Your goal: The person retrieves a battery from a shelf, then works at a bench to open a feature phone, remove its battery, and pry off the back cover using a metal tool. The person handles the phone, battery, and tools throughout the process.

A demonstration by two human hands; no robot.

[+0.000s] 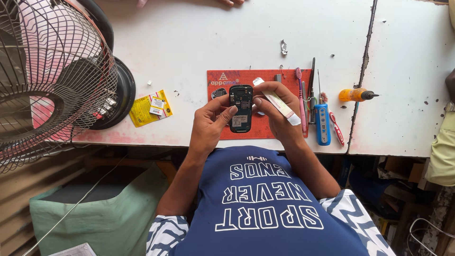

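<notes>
Between both hands, opened black phone [241,108]

- We see a white worktable [199,33], stained and speckled, with a dark crack [364,61] running down its right part.
- We see a wire-caged fan [47,80] at its left edge.
- Under it we make out a green cloth bag [104,218] and dim clutter.
- Daylight falls evenly across the tabletop.

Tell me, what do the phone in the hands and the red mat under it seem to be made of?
The phone, held by the left hand and right hand, looks like dark, slightly glossy plastic; its open back shows metal parts. The red mat seems matte rubber or silicone, judging by its dotted texture.
</notes>
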